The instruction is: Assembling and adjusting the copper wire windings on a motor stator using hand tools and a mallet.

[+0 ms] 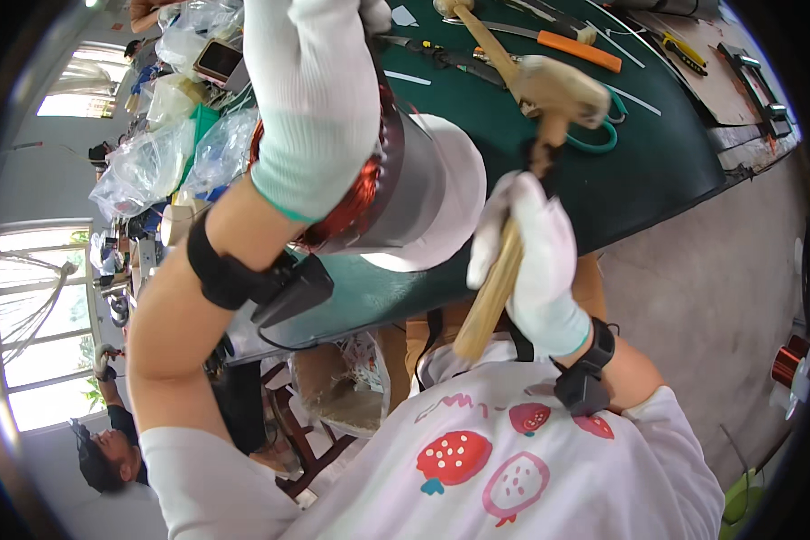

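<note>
- Head view: right hand (pixel 531 256) clenched around wooden mallet (pixel 549 99) handle; stiff, light, head-heavy.
- Left hand (pixel 310 99), grip hidden, rests on the heavy copper-wound stator (pixel 396 184) on the desk (pixel 657 153).

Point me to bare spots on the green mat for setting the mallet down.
Bare green mat lies right of the wooden mallet, out to the curved table edge, below the teal-handled scissors. A smaller patch lies under the motor stator. Crowded: the far edge with hand tools, and the plastic bags at left.
</note>
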`<action>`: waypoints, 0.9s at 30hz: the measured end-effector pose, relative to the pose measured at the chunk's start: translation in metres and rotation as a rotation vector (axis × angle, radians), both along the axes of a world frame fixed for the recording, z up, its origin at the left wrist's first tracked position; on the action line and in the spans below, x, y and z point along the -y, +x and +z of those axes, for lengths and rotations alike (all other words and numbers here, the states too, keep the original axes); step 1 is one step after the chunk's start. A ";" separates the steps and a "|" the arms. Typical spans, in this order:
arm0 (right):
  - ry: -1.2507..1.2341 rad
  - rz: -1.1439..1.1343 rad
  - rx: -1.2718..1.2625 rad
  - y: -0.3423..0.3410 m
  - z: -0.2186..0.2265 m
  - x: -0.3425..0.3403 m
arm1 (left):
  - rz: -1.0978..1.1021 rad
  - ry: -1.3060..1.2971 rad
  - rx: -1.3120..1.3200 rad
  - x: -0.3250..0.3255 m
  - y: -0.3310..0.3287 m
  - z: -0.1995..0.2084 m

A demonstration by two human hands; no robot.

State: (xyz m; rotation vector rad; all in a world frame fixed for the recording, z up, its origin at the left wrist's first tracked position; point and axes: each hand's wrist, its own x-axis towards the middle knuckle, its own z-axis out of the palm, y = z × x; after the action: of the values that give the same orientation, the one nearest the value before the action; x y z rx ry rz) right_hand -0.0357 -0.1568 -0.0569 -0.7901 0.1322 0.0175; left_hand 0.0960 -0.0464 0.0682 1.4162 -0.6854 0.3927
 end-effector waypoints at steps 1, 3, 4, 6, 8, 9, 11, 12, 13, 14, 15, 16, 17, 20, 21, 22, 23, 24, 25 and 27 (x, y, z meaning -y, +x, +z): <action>0.050 -0.036 -0.068 0.004 -0.007 0.008 | 0.045 0.040 0.007 0.001 0.003 0.006; 0.083 -0.101 -0.094 0.004 -0.019 0.023 | 0.128 0.141 0.025 0.002 0.007 0.023; 0.086 -0.113 -0.039 0.002 -0.023 0.029 | 0.174 0.173 0.050 0.000 0.008 0.033; 0.063 -0.143 -0.059 -0.004 -0.026 0.039 | 0.253 0.252 0.158 -0.005 0.011 0.053; -0.003 -0.136 -0.093 -0.011 -0.025 0.041 | 0.152 0.269 0.197 -0.012 0.007 0.058; -0.046 -0.093 -0.120 -0.014 -0.024 0.040 | 0.005 0.220 0.140 -0.017 0.004 0.052; -0.099 0.073 -0.232 -0.021 -0.020 0.033 | -0.248 0.219 0.092 -0.026 0.001 0.037; -0.069 0.093 -0.238 -0.024 -0.018 0.029 | -0.359 0.270 0.106 -0.030 0.003 0.030; -0.002 0.164 -0.253 -0.027 -0.015 0.023 | -0.468 0.319 0.118 -0.034 0.007 0.024; 0.008 0.250 -0.228 -0.030 -0.013 0.019 | -0.524 0.311 0.071 -0.036 0.009 0.018; -0.008 0.348 -0.229 -0.031 -0.010 0.017 | -0.578 0.302 0.025 -0.038 0.011 0.013; 0.020 0.433 -0.155 -0.030 -0.007 0.016 | -0.601 0.279 0.029 -0.038 0.012 0.009; -0.007 0.455 -0.097 -0.029 -0.003 0.017 | -0.624 0.256 0.032 -0.037 0.014 0.006; -0.136 0.189 0.004 -0.016 0.013 0.028 | -0.708 0.145 0.055 -0.033 0.011 0.002; -0.176 0.011 -0.009 -0.008 0.018 0.030 | -0.713 0.112 0.048 -0.031 0.008 0.000; -0.076 -0.148 0.019 -0.005 0.023 0.028 | -0.668 0.103 0.006 -0.030 0.006 -0.001; 0.007 -0.182 0.086 -0.002 0.028 0.027 | -0.621 0.094 -0.038 -0.029 0.004 -0.002; 0.041 -0.182 0.041 -0.003 0.031 0.018 | -0.626 0.088 -0.024 -0.029 0.003 -0.003; 0.045 -0.084 0.046 -0.004 0.034 0.011 | -0.631 0.082 -0.011 -0.028 0.002 -0.004; -0.054 0.395 -0.047 -0.013 0.036 -0.002 | -0.646 0.076 0.048 -0.027 0.003 -0.004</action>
State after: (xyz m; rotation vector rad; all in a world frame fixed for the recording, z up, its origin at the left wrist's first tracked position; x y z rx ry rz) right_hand -0.0488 -0.1551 -0.0214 -0.8599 0.0192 0.4080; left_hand 0.0992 -0.0195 0.0646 1.1779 -1.1554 -0.1095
